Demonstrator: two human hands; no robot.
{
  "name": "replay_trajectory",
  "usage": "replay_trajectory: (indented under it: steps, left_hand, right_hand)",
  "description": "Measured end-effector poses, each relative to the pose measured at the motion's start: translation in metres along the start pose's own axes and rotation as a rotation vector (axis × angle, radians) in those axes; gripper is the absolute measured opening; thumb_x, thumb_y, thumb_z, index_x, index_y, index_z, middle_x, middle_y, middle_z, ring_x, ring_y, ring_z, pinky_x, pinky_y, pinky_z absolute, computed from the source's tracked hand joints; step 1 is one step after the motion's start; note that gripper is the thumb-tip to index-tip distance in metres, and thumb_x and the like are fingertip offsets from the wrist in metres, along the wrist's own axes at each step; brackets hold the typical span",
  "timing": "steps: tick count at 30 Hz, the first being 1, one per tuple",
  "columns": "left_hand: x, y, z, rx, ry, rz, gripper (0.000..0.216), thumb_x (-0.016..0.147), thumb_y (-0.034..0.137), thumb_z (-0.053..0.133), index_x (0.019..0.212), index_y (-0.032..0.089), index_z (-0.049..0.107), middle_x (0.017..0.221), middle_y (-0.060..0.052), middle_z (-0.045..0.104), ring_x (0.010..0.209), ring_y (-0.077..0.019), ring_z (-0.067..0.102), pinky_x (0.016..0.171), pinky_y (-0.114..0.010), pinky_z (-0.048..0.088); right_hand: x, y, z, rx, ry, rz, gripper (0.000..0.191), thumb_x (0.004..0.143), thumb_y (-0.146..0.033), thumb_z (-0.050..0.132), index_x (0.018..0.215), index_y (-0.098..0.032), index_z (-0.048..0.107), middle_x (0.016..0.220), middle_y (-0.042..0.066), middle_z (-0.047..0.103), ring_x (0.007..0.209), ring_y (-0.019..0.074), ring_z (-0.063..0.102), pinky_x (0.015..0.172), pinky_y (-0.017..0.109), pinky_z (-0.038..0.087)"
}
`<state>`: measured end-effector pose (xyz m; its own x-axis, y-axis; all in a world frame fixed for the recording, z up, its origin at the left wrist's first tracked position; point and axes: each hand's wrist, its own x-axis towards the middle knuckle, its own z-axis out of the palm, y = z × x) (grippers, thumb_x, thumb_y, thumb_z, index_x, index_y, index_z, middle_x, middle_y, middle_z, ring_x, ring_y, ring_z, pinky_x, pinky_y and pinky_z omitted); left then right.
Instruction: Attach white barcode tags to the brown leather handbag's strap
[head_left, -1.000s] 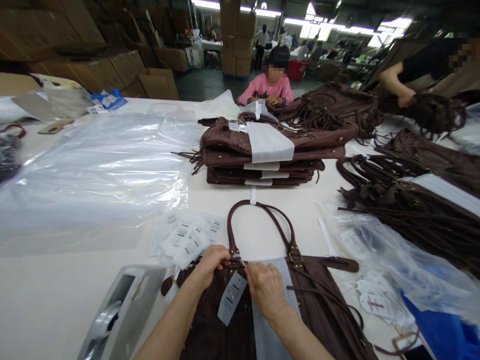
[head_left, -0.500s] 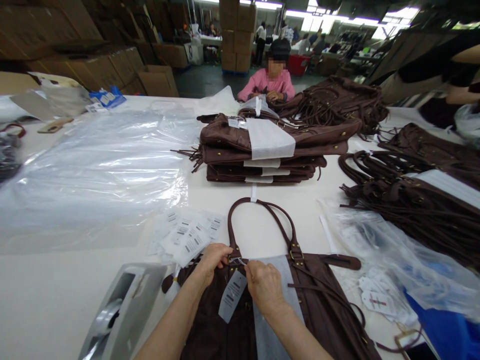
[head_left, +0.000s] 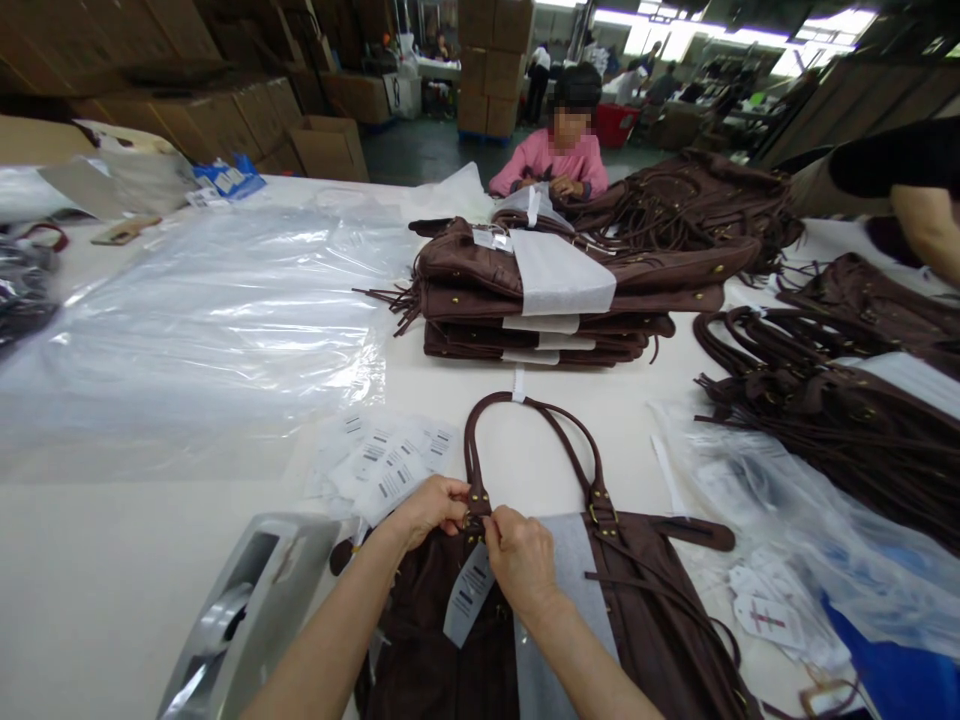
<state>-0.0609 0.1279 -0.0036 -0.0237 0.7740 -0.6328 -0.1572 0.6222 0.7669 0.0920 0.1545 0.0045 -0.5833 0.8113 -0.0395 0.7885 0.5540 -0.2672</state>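
Note:
A dark brown leather handbag (head_left: 442,610) lies flat before me, its looped handles (head_left: 553,418) stretched away from me. At the base of the left-hand handle, my left hand (head_left: 431,513) pinches the strap around its metal ring. My right hand (head_left: 523,560) is closed right beside it, pinching the thin string of a tag; the fingertips hide most of the string. From there hangs a translucent label sleeve with printed bars (head_left: 469,597), resting on the bag. White tissue paper (head_left: 570,570) runs down the bag's middle, partly under my right forearm.
Beyond the handbag sits a stack of brown bags (head_left: 480,275). Clear plastic sheets (head_left: 247,300) cover the left side, with loose labels (head_left: 390,465) nearer. A grey tape dispenser (head_left: 262,600) stands at left. White tags (head_left: 769,615) and more bags (head_left: 817,400) lie right. A co-worker in pink (head_left: 551,165) sits opposite.
The view has shifted slightly, so things sit a little further right. My hands have drawn closer together at the handle base, and the white string between them is now mostly hidden.

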Motion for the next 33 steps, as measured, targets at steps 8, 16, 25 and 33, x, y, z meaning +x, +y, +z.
replay_trajectory:
  steps: [8,16,25,33]
  left_hand:
    - [0.005,-0.009,0.008,0.141,0.161,0.061,0.006,0.054,0.016,0.048,0.056,0.014,0.053,0.048,0.002,0.052,0.043,-0.0087,0.045,0.043,-0.020,0.035]
    - [-0.015,-0.024,0.002,0.219,0.399,0.174,0.005,0.063,0.021,0.043,0.061,0.017,0.046,0.054,0.002,0.050,0.052,-0.0107,0.047,0.049,-0.021,0.035]
    - [-0.037,-0.030,-0.007,0.328,0.494,0.250,0.012,0.072,0.027,0.040,0.068,0.018,0.047,0.052,0.005,0.046,0.050,-0.0109,0.043,0.053,-0.023,0.033]
    - [-0.042,-0.031,-0.007,0.400,0.510,0.269,0.012,0.074,0.025,0.038,0.067,0.019,0.046,0.056,0.004,0.045,0.058,-0.0124,0.046,0.061,-0.025,0.035]
  right_hand:
    - [-0.001,-0.001,-0.001,0.206,-0.087,0.075,0.017,0.082,-0.024,0.045,0.071,-0.019,0.057,0.063,0.000,0.062,0.058,0.0129,0.056,0.051,0.023,0.026]
    - [0.007,-0.002,-0.006,0.550,-0.242,0.170,0.014,0.075,-0.020,0.047,0.068,-0.019,0.058,0.059,-0.002,0.057,0.058,0.0115,0.052,0.053,0.020,0.032]
    - [0.014,-0.026,-0.002,0.355,-0.138,-0.096,0.019,0.082,-0.016,0.042,0.097,-0.021,0.054,0.089,0.003,0.053,0.076,0.0139,0.054,0.064,0.022,0.037]
    - [0.022,-0.035,0.006,0.288,-0.243,-0.178,0.020,0.086,-0.020,0.036,0.089,-0.021,0.056,0.086,0.003,0.052,0.072,0.0133,0.054,0.059,0.023,0.035]
